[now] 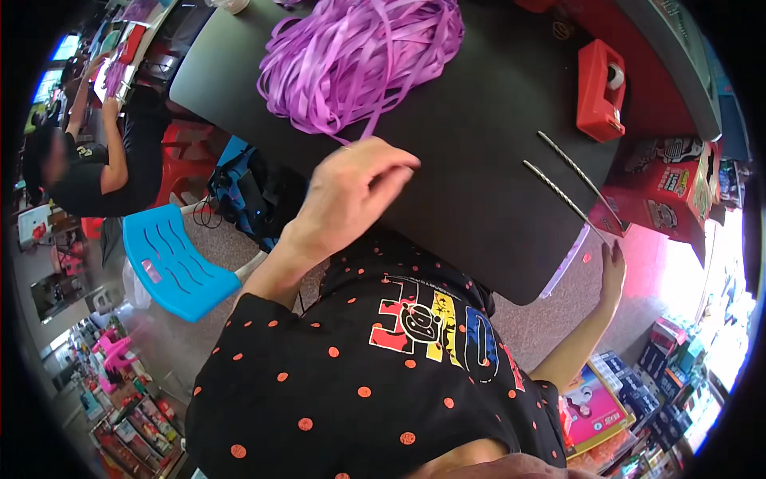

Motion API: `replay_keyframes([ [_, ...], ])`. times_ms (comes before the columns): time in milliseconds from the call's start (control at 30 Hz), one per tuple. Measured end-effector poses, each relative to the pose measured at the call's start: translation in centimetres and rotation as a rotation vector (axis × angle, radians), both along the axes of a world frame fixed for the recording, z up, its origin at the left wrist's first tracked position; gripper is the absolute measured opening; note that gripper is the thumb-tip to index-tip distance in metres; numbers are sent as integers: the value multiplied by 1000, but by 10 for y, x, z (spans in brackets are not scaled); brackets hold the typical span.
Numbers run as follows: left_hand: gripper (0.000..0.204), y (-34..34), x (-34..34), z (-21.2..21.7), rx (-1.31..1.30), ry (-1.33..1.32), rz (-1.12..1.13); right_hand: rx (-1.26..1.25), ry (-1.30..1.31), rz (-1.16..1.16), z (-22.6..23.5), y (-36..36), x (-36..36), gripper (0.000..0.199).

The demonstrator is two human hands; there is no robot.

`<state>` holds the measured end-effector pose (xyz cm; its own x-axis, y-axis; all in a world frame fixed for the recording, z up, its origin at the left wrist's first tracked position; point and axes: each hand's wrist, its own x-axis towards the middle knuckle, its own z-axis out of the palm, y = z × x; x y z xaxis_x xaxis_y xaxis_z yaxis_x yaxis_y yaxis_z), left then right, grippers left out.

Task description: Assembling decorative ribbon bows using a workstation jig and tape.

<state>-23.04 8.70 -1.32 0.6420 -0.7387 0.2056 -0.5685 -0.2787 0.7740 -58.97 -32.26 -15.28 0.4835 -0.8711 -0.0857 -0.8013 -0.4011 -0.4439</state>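
My left hand (347, 191) is raised over the near edge of the dark table, its fingers curled in toward the thumb. A loose strand from a big heap of purple ribbon (351, 68) reaches down to this hand; what the fingers enclose is hidden. Off the table's right corner, my right hand (613, 275) has its fingers stretched out, slightly apart. Two thin, twisted metal rods (570, 164) lie slanting across the table's right side. The near rod (550, 185) runs toward my right fingertips; whether they touch it I cannot tell.
A red tape dispenser (600, 92) stands on the table (471, 120) at the far right, above a red printed carton (670, 188). At left are a blue chair (179, 263) and a red stool (182, 160). Another person (100, 164) works at the far left. Boxes (598, 403) are stacked at lower right.
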Motion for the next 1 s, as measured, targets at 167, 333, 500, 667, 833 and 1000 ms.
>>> replay_keyframes([
  [167, 9, 27, 19, -18, 25, -354, 240, -73, -645, -216, 78, 75, 74, 41],
  [333, 10, 12, 29, 4, -79, -411, 309, -699, -855, 210, 151, 131, 92, 24],
  [500, 12, -4, 8, 14, -157, -348, 197, -510, -1639, 1037, 217, 172, 93, 19],
  [667, 13, -14, -12, 5, -150, -269, 109, -518, -1615, 869, 166, 103, -36, 15],
  [833, 10, -23, -9, 9, -123, -357, 90, -416, -1557, 718, 81, 40, -273, 10],
  [1000, 8, -26, 57, 24, -74, -453, 249, -299, -1503, 662, 134, 81, -73, 5],
])
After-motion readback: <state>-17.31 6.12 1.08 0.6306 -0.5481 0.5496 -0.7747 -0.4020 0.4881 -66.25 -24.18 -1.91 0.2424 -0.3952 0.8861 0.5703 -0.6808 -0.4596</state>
